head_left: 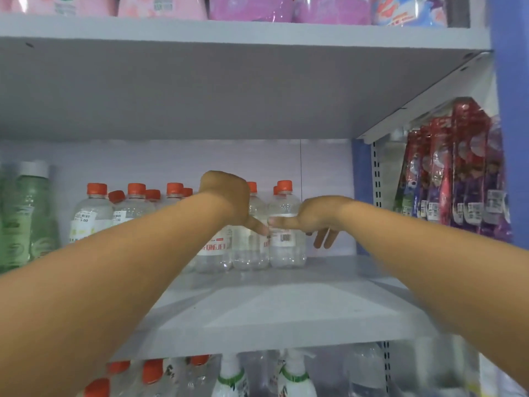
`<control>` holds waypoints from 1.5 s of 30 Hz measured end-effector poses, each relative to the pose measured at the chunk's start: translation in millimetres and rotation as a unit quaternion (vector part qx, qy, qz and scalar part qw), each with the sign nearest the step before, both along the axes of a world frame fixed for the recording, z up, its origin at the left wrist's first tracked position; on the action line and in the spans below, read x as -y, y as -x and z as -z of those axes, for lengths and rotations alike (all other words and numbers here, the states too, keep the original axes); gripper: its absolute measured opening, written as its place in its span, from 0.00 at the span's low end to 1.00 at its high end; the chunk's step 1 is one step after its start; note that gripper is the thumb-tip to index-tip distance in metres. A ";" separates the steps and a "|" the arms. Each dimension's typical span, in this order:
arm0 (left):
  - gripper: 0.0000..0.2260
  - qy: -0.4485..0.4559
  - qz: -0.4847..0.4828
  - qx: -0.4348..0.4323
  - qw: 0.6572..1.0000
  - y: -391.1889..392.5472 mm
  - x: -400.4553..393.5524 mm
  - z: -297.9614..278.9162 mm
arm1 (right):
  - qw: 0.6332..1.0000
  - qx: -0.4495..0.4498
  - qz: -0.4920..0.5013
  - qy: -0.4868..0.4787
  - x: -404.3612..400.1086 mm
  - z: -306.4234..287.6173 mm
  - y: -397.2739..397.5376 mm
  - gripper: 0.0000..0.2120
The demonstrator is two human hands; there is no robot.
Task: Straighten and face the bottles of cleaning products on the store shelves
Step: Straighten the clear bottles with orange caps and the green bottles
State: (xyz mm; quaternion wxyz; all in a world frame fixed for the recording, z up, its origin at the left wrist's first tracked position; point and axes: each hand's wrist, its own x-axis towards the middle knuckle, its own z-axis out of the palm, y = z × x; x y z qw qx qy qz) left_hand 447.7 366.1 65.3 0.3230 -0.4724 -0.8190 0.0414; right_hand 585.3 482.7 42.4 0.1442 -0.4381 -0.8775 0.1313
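So it's a grey metal shelf (286, 310) in a store aisle, mostly bare up front, with clear orange-capped bottles (134, 207) lined up along its back. The left hand (226, 196) is curled over the top of one bottle (252, 239) near the shelf's right end, thumb pressed on it; can't tell how tight. The right hand (317, 219) is loose, thumb touching the end bottle (286, 239), fingers dangling free. Red snack packs (458, 173) hang right of the shelf; pink pouches (160, 7) sit above.
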 end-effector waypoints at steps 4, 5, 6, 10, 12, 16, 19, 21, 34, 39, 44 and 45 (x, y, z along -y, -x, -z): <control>0.31 -0.154 0.128 0.165 0.966 19.8 -13.6 -19.8 | 0.982 -0.171 -0.075 -0.012 -5.9 -44.5 -3.6 0.21; 0.29 -0.177 0.149 0.182 0.956 22.5 -19.3 -21.0 | 0.974 -0.208 -0.090 -0.005 -8.6 -49.5 -2.2 0.17; 0.28 -0.185 0.156 0.188 0.952 23.5 -24.4 -20.0 | 0.968 -0.229 -0.097 0.002 -12.5 -50.4 0.1 0.14; 0.24 -0.213 0.134 0.230 0.940 25.2 -44.4 -14.8 | 0.958 -0.261 -0.121 -0.013 -29.1 -33.3 6.4 0.11; 0.22 -0.217 0.137 0.251 0.933 26.4 -45.1 -15.5 | 0.951 -0.279 -0.127 -0.033 -32.5 -31.4 7.3 0.10; 0.17 -0.194 0.176 0.276 0.925 25.1 -34.9 -15.8 | 0.951 -0.277 -0.107 -0.081 -32.0 -27.8 16.6 0.18; 0.16 -0.172 0.193 0.317 0.913 22.8 -25.9 -14.8 | 0.947 -0.293 -0.107 -0.071 -33.4 -24.6 17.6 0.19; 0.12 -0.172 0.213 0.338 0.900 23.1 -24.1 -12.8 | 0.948 -0.294 -0.112 -0.047 -33.6 -25.1 14.0 0.15; 0.15 -0.251 0.221 0.313 0.889 29.6 -30.1 -5.3 | 0.942 -0.318 -0.107 -0.023 -27.5 -23.5 16.2 0.11; 0.12 -0.252 0.245 0.306 0.885 33.4 -30.1 -1.9 | 0.941 -0.323 -0.094 -0.048 -24.5 -19.5 20.4 0.12; 0.11 -0.227 0.241 0.294 0.896 32.3 -29.2 -1.9 | 0.936 -0.339 -0.082 -0.054 -22.2 -17.5 22.8 0.15; 0.11 -0.224 0.242 0.292 0.898 32.3 -28.3 -2.1 | 0.935 -0.343 -0.086 -0.039 -23.1 -17.8 21.4 0.14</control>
